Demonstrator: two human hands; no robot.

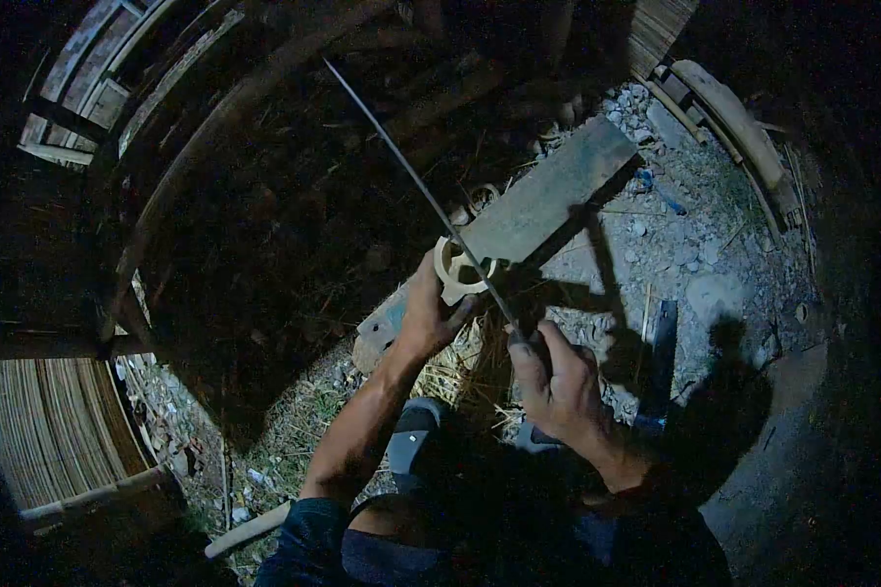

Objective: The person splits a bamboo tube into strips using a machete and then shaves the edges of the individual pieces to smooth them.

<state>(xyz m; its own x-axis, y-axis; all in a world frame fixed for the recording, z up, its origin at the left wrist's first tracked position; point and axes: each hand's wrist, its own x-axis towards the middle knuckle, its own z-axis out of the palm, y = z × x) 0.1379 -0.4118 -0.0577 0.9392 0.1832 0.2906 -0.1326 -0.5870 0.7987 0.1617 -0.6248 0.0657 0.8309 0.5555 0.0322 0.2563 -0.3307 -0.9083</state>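
My left hand [431, 308] grips a pale ring-shaped piece [447, 269], possibly wood or bamboo, with a small tab at its lower edge. My right hand [563, 383] is closed round the near end of a long, thin metal tool [401, 161], narrow like a rod or slim blade. That tool runs diagonally up and left, crossing over the ring's opening in this view. Both hands are above the lower part of a wooden plank [548, 191].
Behind the left hand lies a small pale ring [482, 199] by the plank. Straw or shavings [455, 367] cover the ground near my feet. A blue scrap [671, 201] rests on stony ground to the right. At lower left stands a slatted panel [54, 430].
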